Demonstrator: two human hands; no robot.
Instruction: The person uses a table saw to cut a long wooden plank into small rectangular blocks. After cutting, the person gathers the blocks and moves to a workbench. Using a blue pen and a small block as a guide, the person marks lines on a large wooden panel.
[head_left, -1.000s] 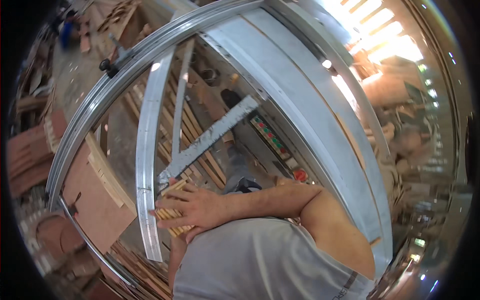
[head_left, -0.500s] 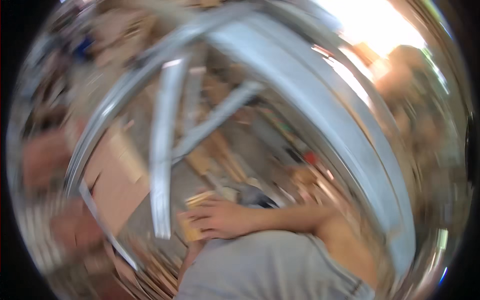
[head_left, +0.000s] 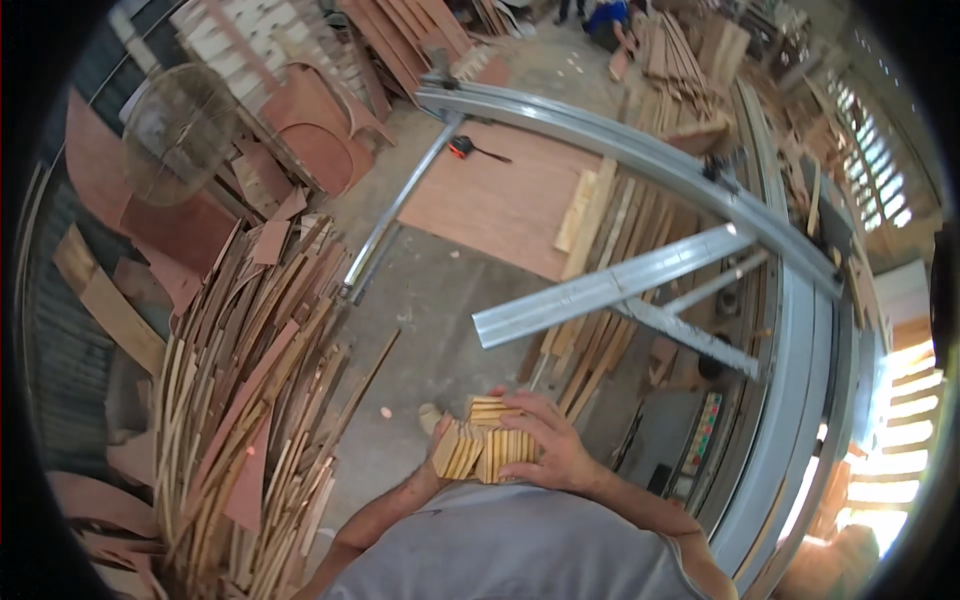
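Wire-caged fan [head_left: 180,132], tape measure [head_left: 460,147], wood strips [head_left: 235,420]

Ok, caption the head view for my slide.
Left hand and right hand hold wood pieces; wood strips lie piled at left.

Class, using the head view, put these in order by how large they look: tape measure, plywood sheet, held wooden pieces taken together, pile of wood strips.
1. Pile of wood strips
2. Plywood sheet
3. Held wooden pieces
4. Tape measure

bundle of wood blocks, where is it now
The bundle of wood blocks is at the head view's lower centre, held between the left hand and the right hand, just above the grey shirt.
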